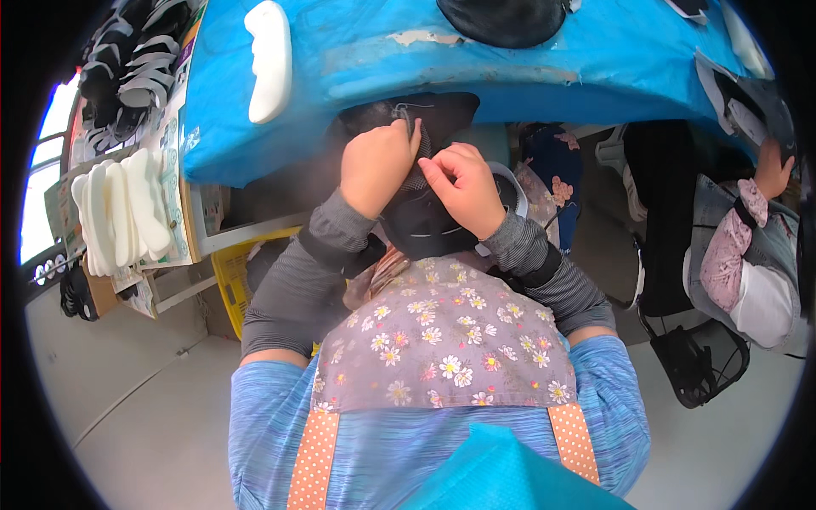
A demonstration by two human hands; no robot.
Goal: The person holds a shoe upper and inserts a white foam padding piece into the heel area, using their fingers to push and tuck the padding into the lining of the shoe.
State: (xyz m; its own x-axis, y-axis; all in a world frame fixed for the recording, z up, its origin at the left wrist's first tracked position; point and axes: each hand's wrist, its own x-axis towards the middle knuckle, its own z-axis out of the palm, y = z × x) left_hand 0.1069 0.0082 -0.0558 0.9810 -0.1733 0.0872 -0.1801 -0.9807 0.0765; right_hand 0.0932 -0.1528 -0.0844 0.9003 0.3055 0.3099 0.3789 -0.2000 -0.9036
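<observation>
A dark shoe upper [455, 109] lies between my lap and the table edge, with a grey textured strip running down from it between my hands. My left hand [374, 170] is closed in a pinch on its left side, index finger and thumb close together. On the right, my right hand [467, 189] is also closed, thumb and forefinger pinching the strip's edge. A small loop of pale thread or lacing [402, 109] shows just above my left fingers. Fingertips hide where they meet the material. More black material [421, 225] rests below my hands, over the flowered apron [442, 340].
A blue-covered table [357, 51] bears a white foot-shaped piece [270, 64] and a black rounded item [506, 17]. White shaped pieces [123, 212] and dark shoe parts [127, 76] stand left, above a yellow basket [229, 280]. A co-worker's hand [772, 170] is right.
</observation>
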